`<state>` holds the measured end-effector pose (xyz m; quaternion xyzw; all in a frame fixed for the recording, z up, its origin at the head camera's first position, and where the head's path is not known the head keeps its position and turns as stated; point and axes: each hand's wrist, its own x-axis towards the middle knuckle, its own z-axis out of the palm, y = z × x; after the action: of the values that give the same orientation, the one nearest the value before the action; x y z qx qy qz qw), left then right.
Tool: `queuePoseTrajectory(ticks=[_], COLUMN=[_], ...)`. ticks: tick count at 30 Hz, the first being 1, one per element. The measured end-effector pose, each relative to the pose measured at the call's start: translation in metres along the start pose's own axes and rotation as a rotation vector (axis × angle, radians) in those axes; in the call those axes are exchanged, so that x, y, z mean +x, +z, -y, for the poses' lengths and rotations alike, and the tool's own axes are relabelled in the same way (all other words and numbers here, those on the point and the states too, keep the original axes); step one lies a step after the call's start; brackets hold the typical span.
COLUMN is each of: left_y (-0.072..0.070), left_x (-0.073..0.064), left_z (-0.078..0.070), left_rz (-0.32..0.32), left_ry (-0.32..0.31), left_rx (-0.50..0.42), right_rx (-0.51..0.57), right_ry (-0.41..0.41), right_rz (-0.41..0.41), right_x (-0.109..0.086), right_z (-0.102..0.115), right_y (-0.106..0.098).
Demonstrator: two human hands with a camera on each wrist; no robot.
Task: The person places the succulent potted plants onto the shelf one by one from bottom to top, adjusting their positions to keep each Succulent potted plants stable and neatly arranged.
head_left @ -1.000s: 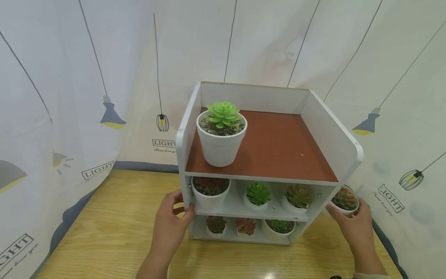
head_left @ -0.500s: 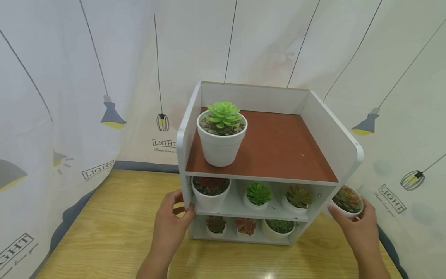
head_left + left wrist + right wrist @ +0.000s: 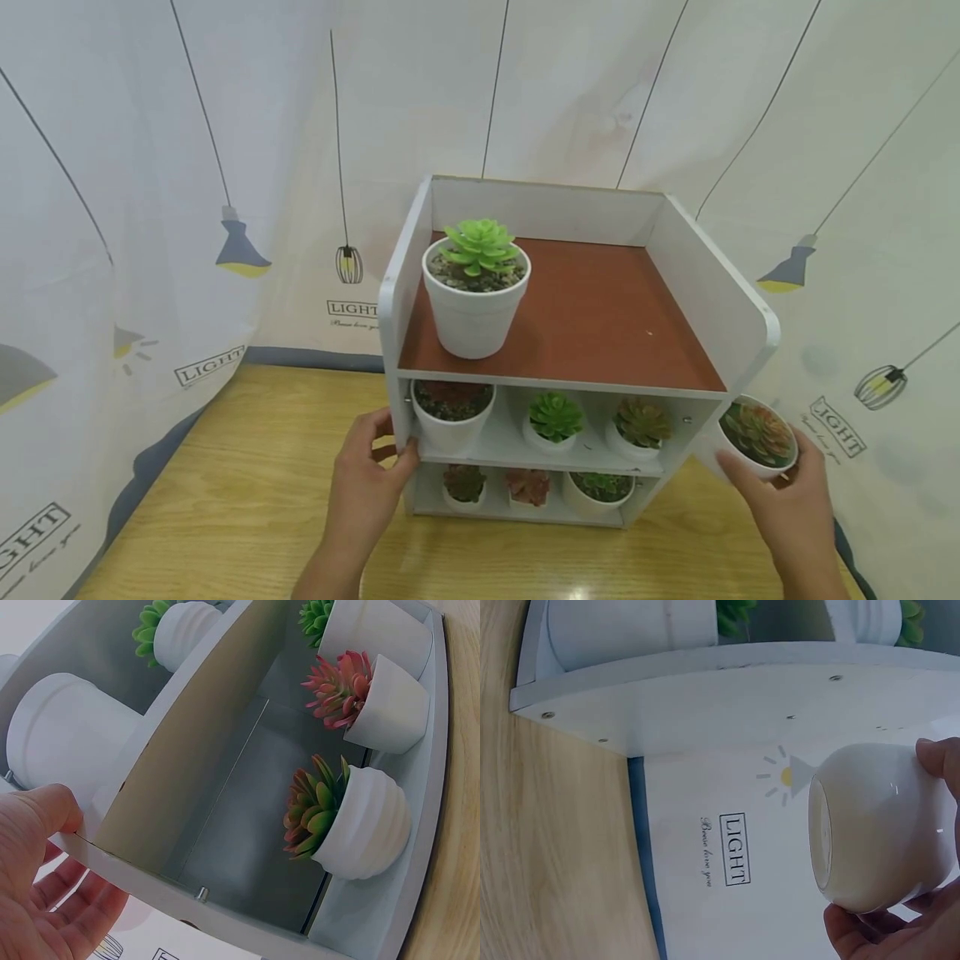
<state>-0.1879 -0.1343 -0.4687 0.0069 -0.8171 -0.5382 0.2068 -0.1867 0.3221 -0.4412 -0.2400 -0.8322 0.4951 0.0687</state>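
Observation:
My left hand (image 3: 372, 462) grips the left side panel of a white shelf unit (image 3: 705, 275), thumb at the front edge by the middle shelf and fingers around the outside. In my right hand (image 3: 795, 508) is a potted succulent (image 3: 759, 432) with reddish-green leaves, held off the table beside the unit's right side. The right wrist view shows its glossy white pot (image 3: 889, 829) between thumb and fingers. On the brown top board stands a bright green succulent (image 3: 480, 247) in a white pot (image 3: 477, 317).
The middle shelf bears a large white pot (image 3: 454, 421), a green succulent (image 3: 556, 417) and a brownish one (image 3: 642, 422). Below are a dark succulent (image 3: 464, 483), a red one (image 3: 528, 487) and a larger potted one (image 3: 602, 487). A printed curtain (image 3: 570, 92) hangs behind the wooden table (image 3: 217, 475).
My right hand has moved a little to the right and nearer with the potted succulent, which shows more fully past the side panel. My left hand keeps its place on the unit.

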Motion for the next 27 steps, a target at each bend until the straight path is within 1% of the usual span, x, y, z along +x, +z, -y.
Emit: queuePoseTrajectory(ticks=[3, 6, 10, 13, 16, 23, 26, 27], left_y=[0.0, 0.0, 0.0, 0.0, 0.0, 0.0, 0.0, 0.0], left_x=[0.0, -0.001, -0.002, -0.002, -0.002, -0.001, -0.001, -0.001], left_z=[0.0, 0.001, 0.0, 0.0, 0.0, -0.002, -0.001, -0.001], left_rz=[-0.005, -0.007, -0.004, -0.002, 0.0, 0.007, 0.007, 0.007], left_ry=[0.004, 0.003, -0.005, -0.014, -0.021, -0.022, -0.022, -0.022], left_rx=[-0.006, -0.011, -0.011, -0.01, -0.007, 0.002, 0.002, 0.003], right_rx=[0.005, 0.001, 0.017, 0.016, 0.033, 0.14, 0.193, 0.229], right_ry=[-0.003, -0.023, -0.083, -0.148, -0.188, -0.248, -0.309, -0.336], right_rz=[0.008, -0.007, -0.053, -0.077, -0.096, -0.125, -0.118, -0.109], right_x=[-0.005, -0.009, -0.017, -0.023, -0.029, -0.043, -0.047, -0.048], right_z=[0.002, 0.003, 0.002, 0.0, 0.0, 0.004, 0.006, 0.007], right_y=[-0.002, -0.003, -0.003, -0.004, -0.006, -0.01, -0.013, -0.014])
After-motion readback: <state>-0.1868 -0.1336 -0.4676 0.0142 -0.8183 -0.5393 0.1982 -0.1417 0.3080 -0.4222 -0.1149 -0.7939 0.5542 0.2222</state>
